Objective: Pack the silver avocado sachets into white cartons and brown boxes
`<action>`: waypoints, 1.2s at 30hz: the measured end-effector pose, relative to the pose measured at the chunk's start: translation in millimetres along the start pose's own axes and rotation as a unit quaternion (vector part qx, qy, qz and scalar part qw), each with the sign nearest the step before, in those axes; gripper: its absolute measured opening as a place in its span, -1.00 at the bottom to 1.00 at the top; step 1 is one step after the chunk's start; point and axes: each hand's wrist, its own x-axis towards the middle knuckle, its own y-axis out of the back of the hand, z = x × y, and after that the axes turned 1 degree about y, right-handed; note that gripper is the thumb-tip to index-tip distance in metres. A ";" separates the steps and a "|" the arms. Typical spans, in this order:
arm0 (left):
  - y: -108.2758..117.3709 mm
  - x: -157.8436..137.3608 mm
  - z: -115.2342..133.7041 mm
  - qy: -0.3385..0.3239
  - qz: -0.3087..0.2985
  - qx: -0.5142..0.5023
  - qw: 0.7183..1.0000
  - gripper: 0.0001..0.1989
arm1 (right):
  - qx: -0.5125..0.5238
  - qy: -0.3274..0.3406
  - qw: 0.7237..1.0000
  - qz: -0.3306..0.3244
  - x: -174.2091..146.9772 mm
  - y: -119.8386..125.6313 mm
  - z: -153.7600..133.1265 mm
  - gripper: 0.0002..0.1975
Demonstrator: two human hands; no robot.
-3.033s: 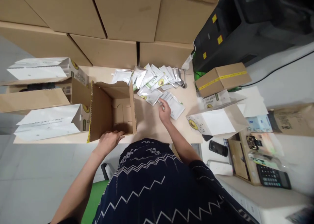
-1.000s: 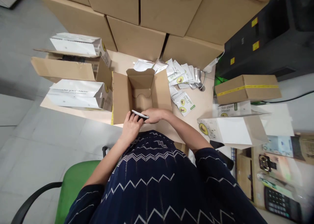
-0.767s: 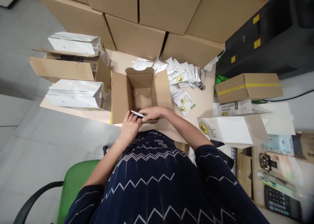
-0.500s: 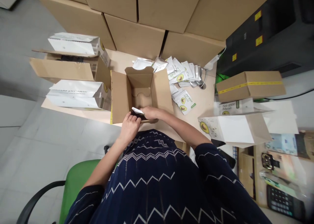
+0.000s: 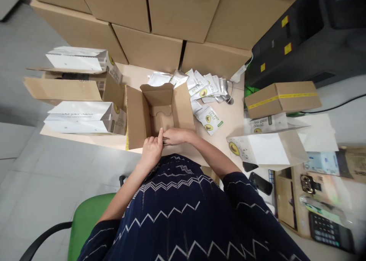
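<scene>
An open cardboard box [image 5: 184, 110], flaps spread, stands at the table's near edge in front of me. My left hand [image 5: 152, 150] is closed over the box's near side, fingers bent over its rim and index finger pointing inward. Right beside it, my right hand [image 5: 175, 136] is closed, fingertips down at the same near rim and almost touching the left hand. A thin dark sliver shows between the hands; whatever is in the right fingers is mostly hidden. Beyond the box lie flat white Su-per Meal pouches [image 5: 211, 120] with avocado pictures, several fanned out in a row.
At left stand white printed cartons [image 5: 78, 118] and an open brown box [image 5: 61, 90]. Large cardboard boxes [image 5: 147, 51] wall the back. To the right are a taped brown box [image 5: 283, 97], an open white carton [image 5: 265, 150], a dark machine [image 5: 297, 58], a phone [image 5: 260, 183] and a calculator [image 5: 330, 230].
The white flat item that showed between my hands has dropped almost out of sight at the near rim. My hands have drawn together. The whole view has shifted slightly.
</scene>
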 end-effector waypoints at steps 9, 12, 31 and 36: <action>-6.7 -1.3 -2.7 -0.062 0.025 -0.001 0.998 -0.70 | 0.158 -0.331 0.798 0.478 -77.1 13.8 126.7 -0.44; -6.3 -1.1 -1.6 -0.064 0.019 0.000 0.998 -0.70 | 0.104 -0.494 0.786 0.355 -63.0 -6.5 167.1 -0.13; 5.0 -0.9 -2.7 -0.065 -0.034 -0.024 0.997 -0.70 | -0.055 -0.527 0.781 0.331 -86.3 -66.6 124.5 -0.60; 2.1 -1.6 -4.9 -0.077 -0.037 -0.010 0.996 -0.74 | 0.003 -0.465 0.678 0.569 -135.5 -46.6 105.5 -0.59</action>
